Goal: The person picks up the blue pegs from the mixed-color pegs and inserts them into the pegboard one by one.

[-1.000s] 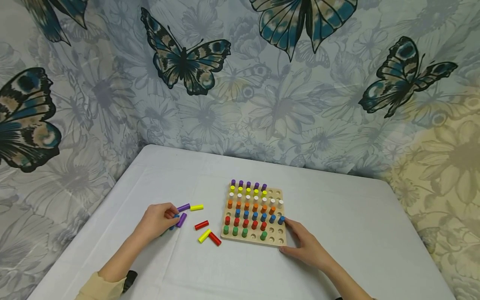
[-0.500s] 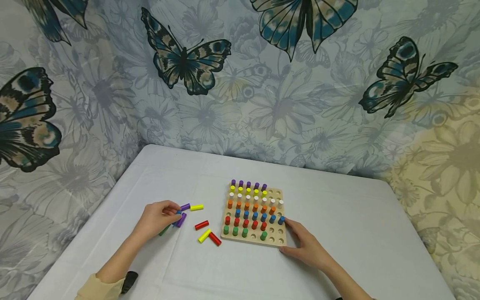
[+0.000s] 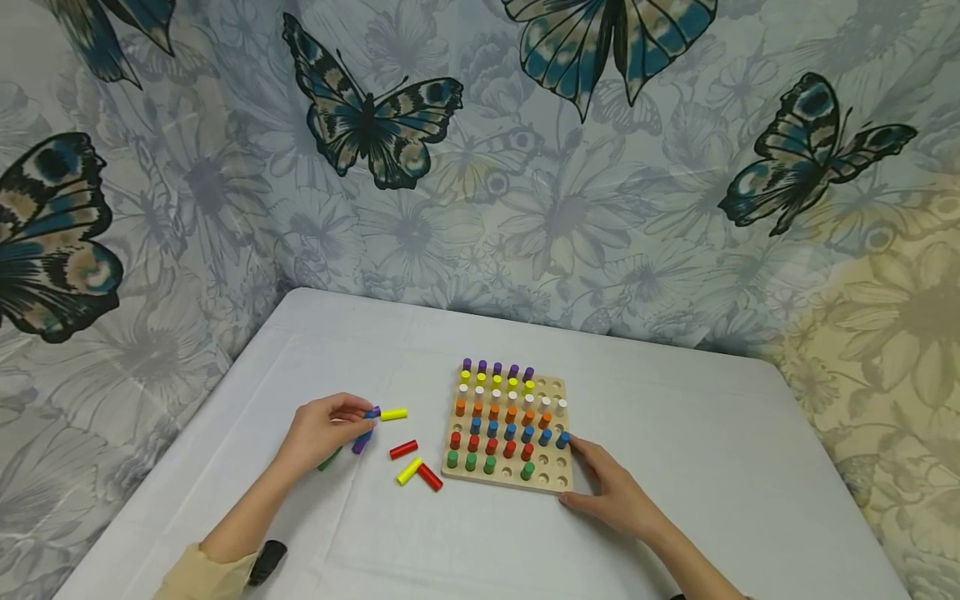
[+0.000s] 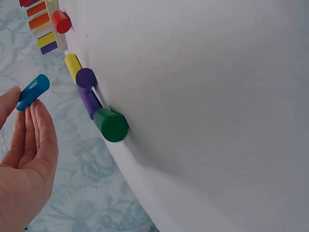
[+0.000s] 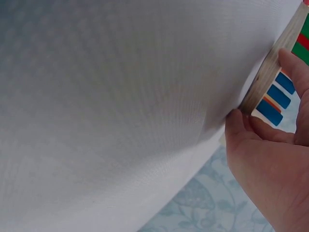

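Between thumb and fingertips, my left hand (image 3: pixel 321 429) pinches a blue peg (image 4: pixel 34 92), held above the loose pegs. Beneath and beside that hand lie a green peg (image 3: pixel 330 459), a purple peg (image 3: pixel 362 442) and a second purple peg, partly hidden. My right hand (image 3: pixel 611 492) holds the wooden pegboard (image 3: pixel 540 482) by its near right corner, thumb on the corner and fingers at the right side. Rows of purple, yellow, white, orange, blue, red and green pegs stand upright in the board, with some bare holes. In the right wrist view, fingertips touch the board's edge (image 5: pixel 263 79).
Left of the board lie two red pegs, one alone (image 3: pixel 403 450) and one (image 3: pixel 430 477) against a yellow peg (image 3: pixel 408 472). Another yellow peg (image 3: pixel 393 414) lies farther back. A white cloth covers the table (image 3: pixel 675 417); butterfly-patterned fabric (image 3: pixel 570 208) rises behind it.
My left hand has picked the blue peg up from among the loose pegs and moved slightly up and to the right with it. The right hand and the board have not moved.
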{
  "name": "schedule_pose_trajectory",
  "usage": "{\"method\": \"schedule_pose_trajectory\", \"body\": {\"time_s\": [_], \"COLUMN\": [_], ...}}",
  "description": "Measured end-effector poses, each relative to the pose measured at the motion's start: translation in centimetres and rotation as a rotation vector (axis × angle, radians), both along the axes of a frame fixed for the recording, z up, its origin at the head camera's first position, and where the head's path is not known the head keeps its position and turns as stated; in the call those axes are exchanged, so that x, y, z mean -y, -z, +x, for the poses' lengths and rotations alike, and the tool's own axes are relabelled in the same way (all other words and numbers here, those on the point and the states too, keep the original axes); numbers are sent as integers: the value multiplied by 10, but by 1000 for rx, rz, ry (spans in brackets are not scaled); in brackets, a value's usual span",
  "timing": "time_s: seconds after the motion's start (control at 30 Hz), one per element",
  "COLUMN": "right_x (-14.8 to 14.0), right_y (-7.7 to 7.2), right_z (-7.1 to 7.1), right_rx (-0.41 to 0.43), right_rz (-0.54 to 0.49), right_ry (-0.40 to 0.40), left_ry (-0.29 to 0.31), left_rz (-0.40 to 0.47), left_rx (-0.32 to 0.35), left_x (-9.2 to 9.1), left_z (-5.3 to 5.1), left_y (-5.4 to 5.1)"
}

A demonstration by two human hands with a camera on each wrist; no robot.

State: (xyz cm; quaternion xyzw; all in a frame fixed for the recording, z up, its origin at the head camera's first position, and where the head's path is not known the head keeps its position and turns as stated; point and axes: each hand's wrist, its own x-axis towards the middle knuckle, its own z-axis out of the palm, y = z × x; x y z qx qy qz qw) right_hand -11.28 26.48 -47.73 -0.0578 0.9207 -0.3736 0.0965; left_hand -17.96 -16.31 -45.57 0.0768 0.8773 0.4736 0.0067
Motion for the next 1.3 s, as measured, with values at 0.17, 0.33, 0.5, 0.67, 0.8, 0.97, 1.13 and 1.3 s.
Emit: {"method": "schedule_pose_trajectory", "body": {"time_s": [0.17, 0.33, 0.5, 0.67, 0.8, 0.97, 1.13, 1.3], "right_x": [0, 0, 1, 0, 1, 1, 1, 1], "right_y": [0, -1, -1, -1, -1, -1, -1, -1], "right_z": [0, 0, 0, -1, -1, -1, -1, -1], "right_rx": [-4, -5, -6, -5, 4, 13, 8, 5], "right_rz": [-2, 2, 1, 3, 4, 10, 11, 5], "right_ry": [-4, -5, -6, -4, 0, 8, 3, -7], "left_ry": [3, -3, 9, 24, 45, 79, 111, 152], "left_rz": [56, 92, 158, 185, 203, 221, 246, 241], "left_rx": [14, 16, 28, 34, 35, 18, 4, -4], "left_x": [-8, -19, -29, -40, -49, -58, -69, -81], "left_z": [-4, -6, -8, -10, -11, -12, -15, -18], "left_y": [-2, -8, -13, -16, -16, -13, -11, -9]}}
